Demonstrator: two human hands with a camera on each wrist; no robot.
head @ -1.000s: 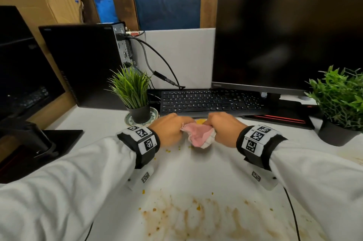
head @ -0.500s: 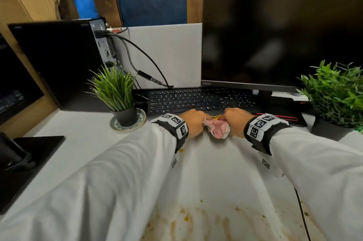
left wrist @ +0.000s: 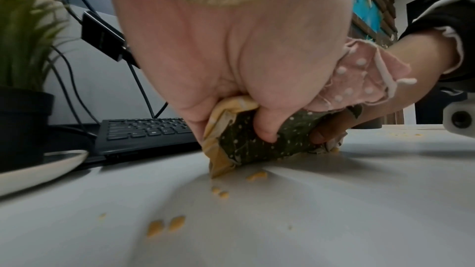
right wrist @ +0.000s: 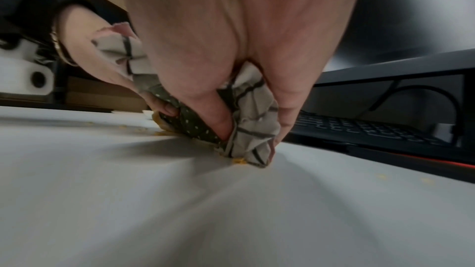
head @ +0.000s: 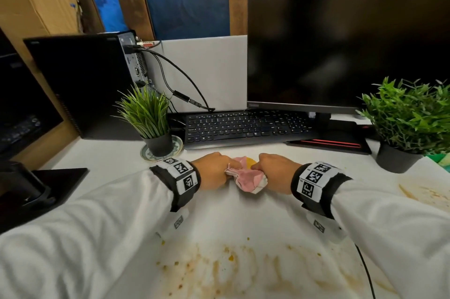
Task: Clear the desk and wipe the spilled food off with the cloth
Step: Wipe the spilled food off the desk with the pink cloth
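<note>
Pink-patterned cloth bunched on the white table just before the keyboard, left hand and right hand both clenched round it, orange food smears nearer the person.

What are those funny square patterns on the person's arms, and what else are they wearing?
Both arms wear long white sleeves. Each wrist has a black band carrying white tags printed with black square code patterns, and a small white camera block hangs under each one. A thin black cable trails from the right wrist. The left wrist also wears a gold-coloured bracelet.
</note>
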